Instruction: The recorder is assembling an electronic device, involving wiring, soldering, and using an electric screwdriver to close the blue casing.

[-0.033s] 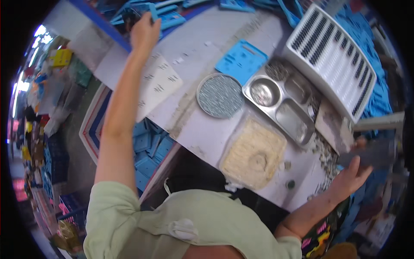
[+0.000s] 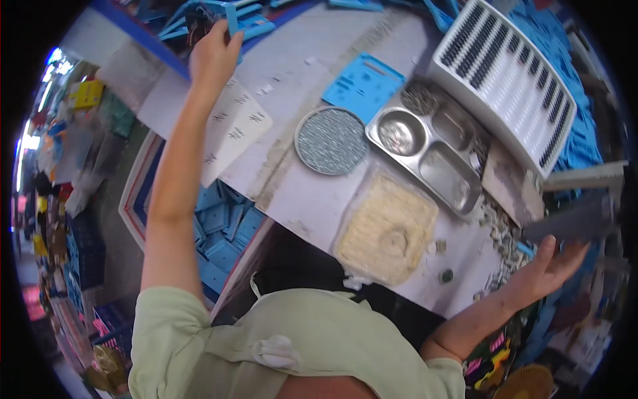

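Note:
My left hand [image 2: 214, 54] reaches to the far left, fingers closed around the edge of a blue plastic part [image 2: 232, 20] at a heap of similar blue parts [image 2: 256, 26]. Its fingertips are partly hidden. My right hand [image 2: 548, 269] is out at the right with thumb and fingers apart, holding nothing that I can see. It is close to a dark grey flat thing [image 2: 571, 223], too blurred to name. Small metal pieces [image 2: 495, 233] lie scattered near that hand. A flat blue plastic panel [image 2: 363, 86] rests on the table between my hands.
A round tin of small metal pins [image 2: 331, 141] stands beside a compartmented steel tray [image 2: 452, 176]. Nearer lies a wrapped cream-coloured slab [image 2: 389, 229]. A white rack with rows of black pieces [image 2: 505, 80] stands far right. Blue panels [image 2: 226, 233] fill a bin below the table edge.
The whole view has shifted slightly. My right hand has moved a little to the right with its fingers stretched further. My left hand stays at the blue heap.

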The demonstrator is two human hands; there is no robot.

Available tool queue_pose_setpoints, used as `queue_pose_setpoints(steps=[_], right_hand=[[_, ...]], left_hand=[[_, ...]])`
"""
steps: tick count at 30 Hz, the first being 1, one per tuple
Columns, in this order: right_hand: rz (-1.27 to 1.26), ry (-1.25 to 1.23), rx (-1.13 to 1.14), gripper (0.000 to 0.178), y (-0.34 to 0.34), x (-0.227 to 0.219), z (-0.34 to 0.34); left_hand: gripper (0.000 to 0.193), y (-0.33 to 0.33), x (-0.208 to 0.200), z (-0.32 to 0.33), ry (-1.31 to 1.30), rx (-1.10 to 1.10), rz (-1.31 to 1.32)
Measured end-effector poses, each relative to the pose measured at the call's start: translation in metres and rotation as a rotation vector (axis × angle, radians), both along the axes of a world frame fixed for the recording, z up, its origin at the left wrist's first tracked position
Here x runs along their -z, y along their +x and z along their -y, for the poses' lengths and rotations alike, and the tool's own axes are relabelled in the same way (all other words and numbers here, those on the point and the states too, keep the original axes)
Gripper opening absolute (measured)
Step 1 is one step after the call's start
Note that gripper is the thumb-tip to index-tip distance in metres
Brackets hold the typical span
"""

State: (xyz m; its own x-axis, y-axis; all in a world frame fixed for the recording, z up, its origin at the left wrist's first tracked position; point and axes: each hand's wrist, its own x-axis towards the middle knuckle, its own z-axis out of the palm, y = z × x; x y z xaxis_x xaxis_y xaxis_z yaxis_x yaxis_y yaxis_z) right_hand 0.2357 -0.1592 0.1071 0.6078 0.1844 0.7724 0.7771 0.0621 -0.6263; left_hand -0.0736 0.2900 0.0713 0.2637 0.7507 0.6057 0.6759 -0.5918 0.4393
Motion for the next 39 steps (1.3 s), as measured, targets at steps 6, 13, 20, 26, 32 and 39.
queue_pose_setpoints(steps=[6, 13, 20, 26, 32, 39], right_hand=[[-0.714, -0.358, -0.836, 0.064, -0.068, 0.057, -0.014], [-1.215, -0.4, -1.154, 0.06, -0.087, 0.101, -0.019], [-0.44, -0.904, -0.56, 0.052, -0.074, 0.099, 0.018], [-0.456, -0.857, -0.467, 0.03, -0.063, 0.106, 0.023], [-0.581, -0.936, -0.361, 0.025, -0.071, 0.11, -0.003], [-0.899, -0.652, -0.448, 0.013, -0.072, 0.112, 0.004]], left_hand=[[0.021, 0.003, -0.008, 0.198, 0.036, 0.834, -0.44], [0.019, 0.022, 0.014, 0.278, -0.092, 1.278, -0.548], [0.022, 0.031, 0.058, 0.301, -0.145, 1.388, -0.513], [0.021, 0.046, 0.087, 0.299, -0.247, 1.465, -0.38], [0.019, 0.044, 0.081, 0.301, -0.297, 1.394, -0.391], [0.02, 0.044, 0.079, 0.306, -0.435, 1.312, -0.311]])
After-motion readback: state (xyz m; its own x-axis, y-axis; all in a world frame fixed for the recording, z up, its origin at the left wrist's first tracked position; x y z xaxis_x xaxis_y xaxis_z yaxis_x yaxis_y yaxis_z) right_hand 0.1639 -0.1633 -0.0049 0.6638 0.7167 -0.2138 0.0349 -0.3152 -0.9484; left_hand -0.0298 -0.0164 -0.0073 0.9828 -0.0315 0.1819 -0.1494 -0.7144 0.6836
